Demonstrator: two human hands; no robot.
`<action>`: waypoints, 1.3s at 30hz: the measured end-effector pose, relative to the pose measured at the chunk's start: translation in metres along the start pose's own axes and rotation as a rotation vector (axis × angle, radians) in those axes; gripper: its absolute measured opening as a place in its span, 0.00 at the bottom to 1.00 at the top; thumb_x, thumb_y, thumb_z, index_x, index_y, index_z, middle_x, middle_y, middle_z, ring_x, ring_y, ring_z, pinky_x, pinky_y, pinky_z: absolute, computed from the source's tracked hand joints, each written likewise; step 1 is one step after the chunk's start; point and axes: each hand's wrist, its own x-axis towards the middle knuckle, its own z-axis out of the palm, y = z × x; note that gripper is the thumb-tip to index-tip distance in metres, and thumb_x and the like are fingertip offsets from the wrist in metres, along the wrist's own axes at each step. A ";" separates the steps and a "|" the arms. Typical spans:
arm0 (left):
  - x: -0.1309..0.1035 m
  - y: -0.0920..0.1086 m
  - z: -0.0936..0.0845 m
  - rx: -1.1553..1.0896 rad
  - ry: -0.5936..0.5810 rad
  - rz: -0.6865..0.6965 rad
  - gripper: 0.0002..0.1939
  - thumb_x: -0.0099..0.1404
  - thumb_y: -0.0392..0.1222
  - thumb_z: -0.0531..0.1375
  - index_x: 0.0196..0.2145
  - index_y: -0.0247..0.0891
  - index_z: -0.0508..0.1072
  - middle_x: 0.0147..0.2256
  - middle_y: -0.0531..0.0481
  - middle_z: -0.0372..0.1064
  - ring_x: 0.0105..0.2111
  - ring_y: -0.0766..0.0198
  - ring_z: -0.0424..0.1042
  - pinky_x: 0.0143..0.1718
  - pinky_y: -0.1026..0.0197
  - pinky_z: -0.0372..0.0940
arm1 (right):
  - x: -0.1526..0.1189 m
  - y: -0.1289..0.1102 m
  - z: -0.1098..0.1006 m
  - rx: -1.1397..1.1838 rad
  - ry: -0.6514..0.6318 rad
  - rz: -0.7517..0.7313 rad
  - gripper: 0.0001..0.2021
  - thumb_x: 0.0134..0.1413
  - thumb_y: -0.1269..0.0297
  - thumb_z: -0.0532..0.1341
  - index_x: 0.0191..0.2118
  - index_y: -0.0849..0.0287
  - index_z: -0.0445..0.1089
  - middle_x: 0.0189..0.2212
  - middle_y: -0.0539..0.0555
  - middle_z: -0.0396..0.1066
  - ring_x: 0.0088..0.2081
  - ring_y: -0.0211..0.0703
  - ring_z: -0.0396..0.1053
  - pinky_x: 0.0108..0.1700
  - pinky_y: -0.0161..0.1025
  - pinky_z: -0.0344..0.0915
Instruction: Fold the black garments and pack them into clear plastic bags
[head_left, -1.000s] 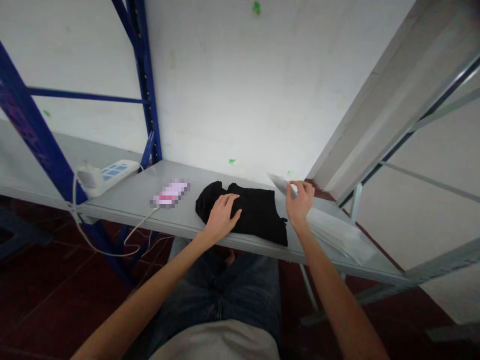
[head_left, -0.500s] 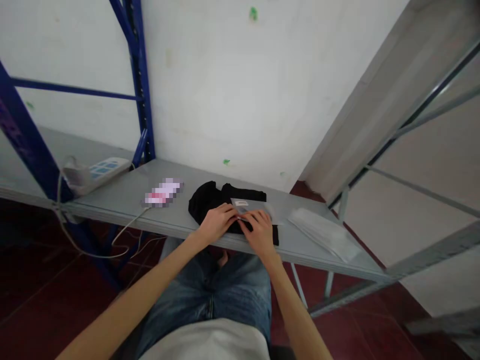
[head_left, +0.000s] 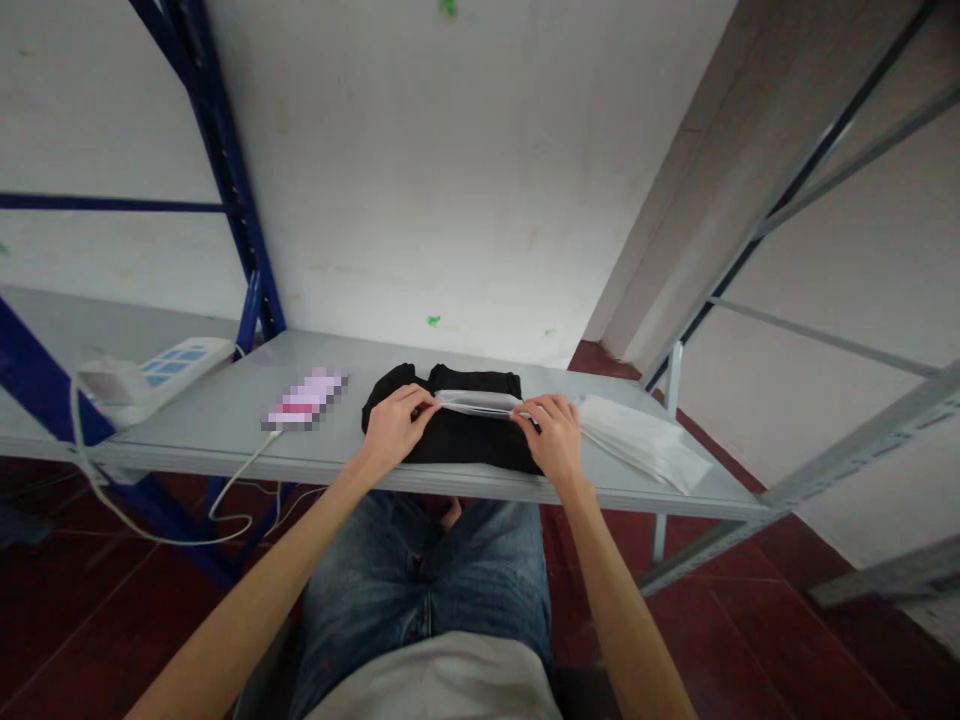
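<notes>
A clear plastic bag (head_left: 476, 401) is stretched sideways between my two hands, its near edge parted a little. My left hand (head_left: 400, 420) pinches the bag's left corner. At the right corner, the thumb and fingers of my right hand (head_left: 551, 428) are closed on the plastic. Beneath the bag and both hands lies black folded cloth (head_left: 472, 442), probably a garment, whose kind I cannot make out. Its far part shows beyond the bag, and it reaches close to the front edge of the grey shelf board (head_left: 330, 448).
To the right lies a stack of clear plastic bags (head_left: 645, 440). A phone (head_left: 306, 398), blurred out, sits left with a white cable (head_left: 247, 480) hanging over the edge. Farther left is a white power strip (head_left: 176, 372). Blue rack posts (head_left: 225, 170) and a wall (head_left: 420, 200) bound the board.
My hands have moved apart, from close together at the bag to its two ends. The bag is now pulled wide, its edge parted. The camera view has shifted slightly.
</notes>
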 end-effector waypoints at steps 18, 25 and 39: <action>0.004 0.026 -0.018 -0.124 0.054 -0.096 0.10 0.74 0.48 0.57 0.39 0.42 0.74 0.47 0.48 0.75 0.36 0.64 0.77 0.33 0.63 0.74 | 0.011 -0.022 -0.025 0.268 -0.055 -0.014 0.13 0.66 0.71 0.56 0.44 0.51 0.77 0.50 0.56 0.75 0.52 0.51 0.72 0.58 0.49 0.67; 0.001 0.038 -0.013 -0.242 -0.012 -0.097 0.09 0.76 0.49 0.54 0.41 0.43 0.69 0.50 0.47 0.79 0.45 0.60 0.80 0.39 0.60 0.78 | 0.008 -0.037 -0.018 0.242 -0.104 0.026 0.14 0.69 0.61 0.59 0.56 0.50 0.75 0.53 0.57 0.74 0.54 0.53 0.72 0.59 0.52 0.69; -0.001 0.052 -0.013 -0.285 -0.041 -0.029 0.08 0.77 0.49 0.53 0.43 0.44 0.67 0.54 0.46 0.78 0.51 0.58 0.79 0.50 0.56 0.77 | 0.007 -0.048 -0.008 0.083 -0.008 0.075 0.15 0.64 0.71 0.61 0.52 0.49 0.77 0.60 0.59 0.70 0.56 0.58 0.70 0.55 0.56 0.70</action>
